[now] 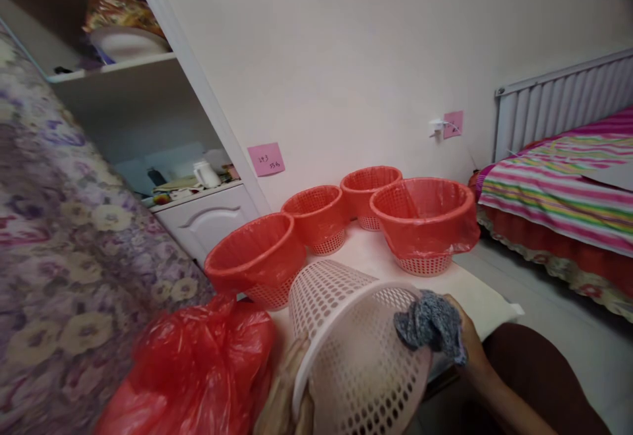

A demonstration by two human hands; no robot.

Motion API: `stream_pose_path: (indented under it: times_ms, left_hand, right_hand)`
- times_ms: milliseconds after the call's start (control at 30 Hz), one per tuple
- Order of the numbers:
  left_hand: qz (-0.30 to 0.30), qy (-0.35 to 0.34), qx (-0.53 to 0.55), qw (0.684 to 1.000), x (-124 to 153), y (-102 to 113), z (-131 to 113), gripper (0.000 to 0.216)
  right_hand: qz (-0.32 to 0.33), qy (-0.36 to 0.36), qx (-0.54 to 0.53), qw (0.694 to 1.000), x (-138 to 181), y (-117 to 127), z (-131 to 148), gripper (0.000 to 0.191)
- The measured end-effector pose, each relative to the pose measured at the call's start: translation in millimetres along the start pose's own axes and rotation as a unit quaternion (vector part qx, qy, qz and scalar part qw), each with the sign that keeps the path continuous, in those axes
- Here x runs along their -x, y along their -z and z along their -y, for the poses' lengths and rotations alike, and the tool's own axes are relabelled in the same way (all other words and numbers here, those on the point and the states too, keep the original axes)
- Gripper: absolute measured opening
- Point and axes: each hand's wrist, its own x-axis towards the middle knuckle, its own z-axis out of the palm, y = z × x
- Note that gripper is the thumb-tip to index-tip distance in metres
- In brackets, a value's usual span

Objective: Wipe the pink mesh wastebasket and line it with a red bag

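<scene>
A pale pink perforated plastic basket [329, 287] lies tilted on its side, its wide mouth turned toward me. My left hand [289, 389] grips its rim at the lower left, thumb and fingers on either side of the edge. In my right hand [462, 329] is a bunched grey-blue cloth [430, 324], held against the basket's rim at the right. Most of the right fingers are hidden behind the cloth. A heap of thin red plastic bags [192, 362] lies just left of my left hand.
Several baskets lined with red bags, among them a left one [257, 260] and a right one [425, 224], stand on the pale tabletop [477, 290]. A floral curtain [84, 277] and shelf unit [212, 214] are at left. A bed [568, 184] stands at right.
</scene>
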Motion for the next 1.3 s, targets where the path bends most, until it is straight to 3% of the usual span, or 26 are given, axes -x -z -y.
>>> stream_pose_path:
  times_ms: [67,133,200,300,367,433,500,567,633,733,833,967,1033,1133,1200,1300]
  left_hand:
    - [-0.017,-0.005,0.001,1.0,-6.3,4.1,-6.1,0.051]
    - [-0.025,-0.016,0.019,0.999,-13.8,4.3,-12.8,0.047]
    - [-0.019,-0.033,0.044,0.998,-22.2,3.2,-17.6,0.045]
    - [0.001,-0.05,0.064,0.997,-32.2,2.4,-17.2,0.045]
    - [0.021,-0.051,0.071,0.996,-34.0,2.1,-12.4,0.047]
    - [0.038,-0.042,0.079,0.995,-31.7,1.2,-7.2,0.049]
    - [0.038,-0.031,0.082,0.995,-27.7,-0.3,-4.4,0.051]
    - [0.025,-0.024,0.087,0.996,-25.1,-1.6,-5.4,0.051]
    - [0.015,-0.023,0.095,0.995,-25.3,-1.8,-9.3,0.05]
    - [0.009,-0.029,0.084,0.996,-28.6,0.7,-14.9,0.047]
    - [-0.019,-0.029,0.043,0.998,-30.4,4.7,-15.2,0.041]
    - [-0.019,-0.053,0.016,0.998,-32.7,6.6,-13.4,0.04]
    - [-0.006,-0.076,0.022,0.997,-36.1,6.7,-14.0,0.043]
    - [0.005,-0.09,0.04,0.995,-41.3,7.4,-14.4,0.047]
    - [0.006,-0.088,0.054,0.995,-41.9,7.4,-13.1,0.047]
    - [0.006,-0.081,0.061,0.995,-37.6,4.9,-10.5,0.047]
  right_hand:
    - [0.037,0.023,0.021,0.999,-13.2,-0.4,19.2,0.018]
    - [0.118,0.108,0.081,0.984,-24.1,-5.8,43.7,0.021]
    - [0.22,0.23,0.138,0.938,-30.7,-16.8,68.9,0.017]
    - [0.291,0.28,0.194,0.894,-34.2,-33.9,93.3,0.017]
    - [0.284,0.275,0.197,0.897,-33.7,-37.8,92.4,0.016]
    - [0.248,0.245,0.169,0.922,-29.5,-33.6,75.9,0.016]
    - [0.182,0.164,0.116,0.963,-20.0,-23.7,47.5,0.018]
    - [0.057,0.026,0.029,0.998,-5.2,-12.7,14.7,0.02]
    - [0.001,-0.012,0.005,1.0,10.9,-4.1,-13.5,0.016]
    - [-0.026,-0.031,-0.007,0.999,23.6,2.1,-32.9,0.021]
    - [-0.013,-0.029,-0.002,1.0,12.3,2.6,-19.0,0.016]
    - [0.075,0.033,0.046,0.996,-19.2,-6.2,37.7,0.023]
    - [0.226,0.183,0.132,0.948,-29.5,-15.7,69.2,0.019]
    - [0.299,0.279,0.19,0.893,-34.7,-28.9,95.9,0.015]
    - [0.284,0.271,0.184,0.901,-32.5,-29.9,90.2,0.015]
    - [0.213,0.179,0.117,0.953,-18.8,-17.4,48.2,0.016]
